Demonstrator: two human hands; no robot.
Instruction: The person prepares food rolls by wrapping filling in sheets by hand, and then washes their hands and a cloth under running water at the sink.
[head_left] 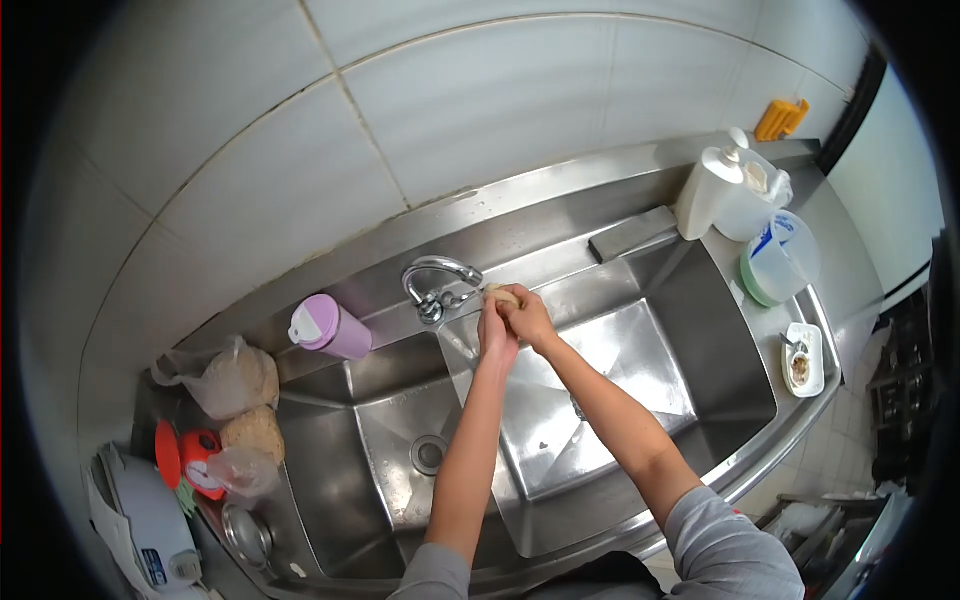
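Note:
My left hand (494, 332) and my right hand (531, 318) are together just below the spout of a chrome faucet (440, 266), above the back of the steel double sink. Both hands are closed on a small pale beige object (503, 294). Only its upper part shows past my fingers, so I cannot tell its kind. My right fingers lie over it, while my left hand cups it from the left side. Whether water runs from the spout is too small to make out.
A lilac tumbler (333, 327) stands left of the faucet, near bagged bread-like items (240, 380) and a red kitchen scale (203, 465). On the right are a white pump bottle (710, 192), a clear measuring jug (785, 262) and a small white dish (812, 350).

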